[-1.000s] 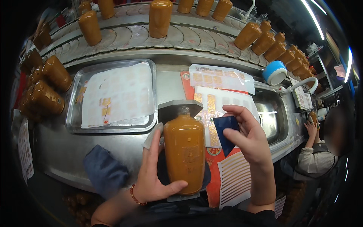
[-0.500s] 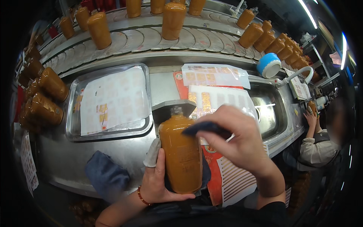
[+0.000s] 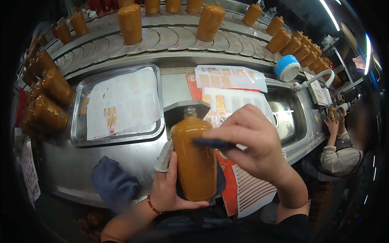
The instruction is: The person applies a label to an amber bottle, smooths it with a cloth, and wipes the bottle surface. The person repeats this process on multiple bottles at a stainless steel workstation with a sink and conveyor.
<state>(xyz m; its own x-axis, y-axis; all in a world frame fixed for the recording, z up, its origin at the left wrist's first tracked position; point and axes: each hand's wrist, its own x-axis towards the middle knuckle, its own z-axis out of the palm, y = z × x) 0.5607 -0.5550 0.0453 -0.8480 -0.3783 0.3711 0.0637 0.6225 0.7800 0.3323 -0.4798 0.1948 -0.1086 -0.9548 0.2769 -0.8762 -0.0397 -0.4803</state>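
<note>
My left hand (image 3: 165,192) grips the lower left side and base of a glossy amber-brown bottle (image 3: 196,170) with a clear neck. A grey cover (image 3: 163,158) sheathes one of its fingers along the bottle's side. The bottle leans with its neck toward a grey angled metal rest (image 3: 178,107). Between the thumb and fingers of my right hand (image 3: 255,146) is a dark blue, flat scraper-like piece (image 3: 212,143). Its tip lies over the bottle's upper front; whether it presses on the glass I cannot tell.
A metal tray (image 3: 75,121) with label sheets (image 3: 133,97) is left; more sheets (image 3: 239,101) lie by a sink (image 3: 302,121). A blue cloth (image 3: 113,182) rests near the front edge. Brown bottles (image 3: 129,24) ride a conveyor (image 3: 170,38); others (image 3: 50,113) crowd the left. A co-worker (image 3: 340,154) sits right.
Bottles on the conveyor have shifted right. The dark piece has tilted to lie more level across the bottle, as my right hand turned slightly. The left hand keeps its hold.
</note>
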